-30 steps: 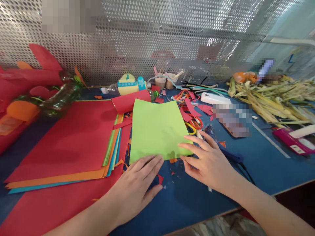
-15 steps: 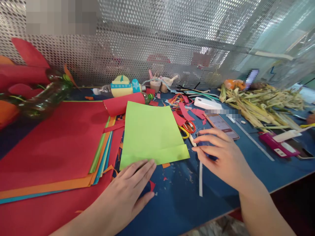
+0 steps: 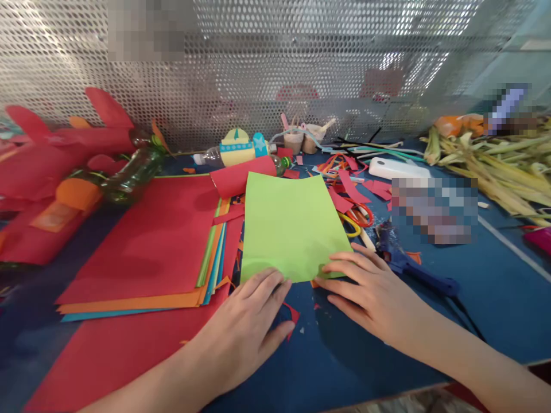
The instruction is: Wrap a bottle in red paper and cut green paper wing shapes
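Green sheet (image 3: 293,226) lies on blue table (image 3: 336,367) beside red-topped paper stack (image 3: 150,246). Left hand (image 3: 245,321) rests on sheet's near edge, fingers close together; right hand (image 3: 374,291) at near right corner, fingers loosely spread.

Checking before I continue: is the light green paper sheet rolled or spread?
Spread: the light green paper sheet shows its broad face beyond the left hand and right hand. Any near-edge fold: cannot tell.
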Motion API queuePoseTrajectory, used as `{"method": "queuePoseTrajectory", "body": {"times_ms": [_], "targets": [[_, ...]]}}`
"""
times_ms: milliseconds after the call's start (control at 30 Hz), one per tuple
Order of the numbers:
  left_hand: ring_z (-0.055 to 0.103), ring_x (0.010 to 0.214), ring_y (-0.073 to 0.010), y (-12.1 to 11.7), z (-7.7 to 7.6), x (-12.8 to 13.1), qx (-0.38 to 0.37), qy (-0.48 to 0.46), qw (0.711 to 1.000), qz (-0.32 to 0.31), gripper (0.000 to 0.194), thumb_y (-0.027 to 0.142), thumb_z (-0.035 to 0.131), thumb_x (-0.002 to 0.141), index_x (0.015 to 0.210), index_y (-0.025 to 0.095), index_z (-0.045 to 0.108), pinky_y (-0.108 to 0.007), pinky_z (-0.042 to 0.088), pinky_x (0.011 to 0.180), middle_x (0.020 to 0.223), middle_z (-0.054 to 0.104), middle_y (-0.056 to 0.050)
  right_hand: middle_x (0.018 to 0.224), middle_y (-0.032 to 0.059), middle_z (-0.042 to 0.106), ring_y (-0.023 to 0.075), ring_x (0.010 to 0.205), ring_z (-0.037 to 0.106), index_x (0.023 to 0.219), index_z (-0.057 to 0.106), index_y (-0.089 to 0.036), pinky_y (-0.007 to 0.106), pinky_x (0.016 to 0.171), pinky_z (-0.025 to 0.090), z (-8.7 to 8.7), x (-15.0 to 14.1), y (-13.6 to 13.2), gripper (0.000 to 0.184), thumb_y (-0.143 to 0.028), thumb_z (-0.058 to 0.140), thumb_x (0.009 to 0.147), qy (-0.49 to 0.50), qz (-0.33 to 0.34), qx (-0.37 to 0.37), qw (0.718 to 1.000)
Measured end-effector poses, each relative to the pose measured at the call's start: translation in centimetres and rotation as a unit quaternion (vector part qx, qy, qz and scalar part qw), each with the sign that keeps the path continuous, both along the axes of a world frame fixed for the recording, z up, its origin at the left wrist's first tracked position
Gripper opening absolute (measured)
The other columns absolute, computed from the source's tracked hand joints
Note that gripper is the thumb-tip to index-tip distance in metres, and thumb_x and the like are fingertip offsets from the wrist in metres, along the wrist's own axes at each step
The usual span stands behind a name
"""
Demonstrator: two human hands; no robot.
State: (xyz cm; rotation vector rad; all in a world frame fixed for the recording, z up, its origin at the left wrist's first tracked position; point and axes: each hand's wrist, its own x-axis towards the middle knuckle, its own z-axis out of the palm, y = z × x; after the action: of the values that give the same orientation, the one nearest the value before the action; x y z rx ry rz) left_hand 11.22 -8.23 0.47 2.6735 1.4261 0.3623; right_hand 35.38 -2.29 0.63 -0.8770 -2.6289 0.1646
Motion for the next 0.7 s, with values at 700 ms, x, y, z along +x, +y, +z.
{"method": "queuePoseTrajectory", "body": {"times_ms": [700], "targets": [[0.061,0.099,-0.0232,2.0,2.4,-4.4,-0.022,-0.052,0.989,0.14,0.028,0.044,0.047,0.089,0.081,0.02,0.06,-0.04,0.051,0.086,0.106,0.064,-0.008,0.103,0.0048,0.065,0.0208,0.099,0.058,0.108,0.066,-0.029,0.049,0.098,0.042,0.0,0.5,0.6,0.024,-0.024,0.048,0.092,0.0,0.029,-0.045,0.999]]}}
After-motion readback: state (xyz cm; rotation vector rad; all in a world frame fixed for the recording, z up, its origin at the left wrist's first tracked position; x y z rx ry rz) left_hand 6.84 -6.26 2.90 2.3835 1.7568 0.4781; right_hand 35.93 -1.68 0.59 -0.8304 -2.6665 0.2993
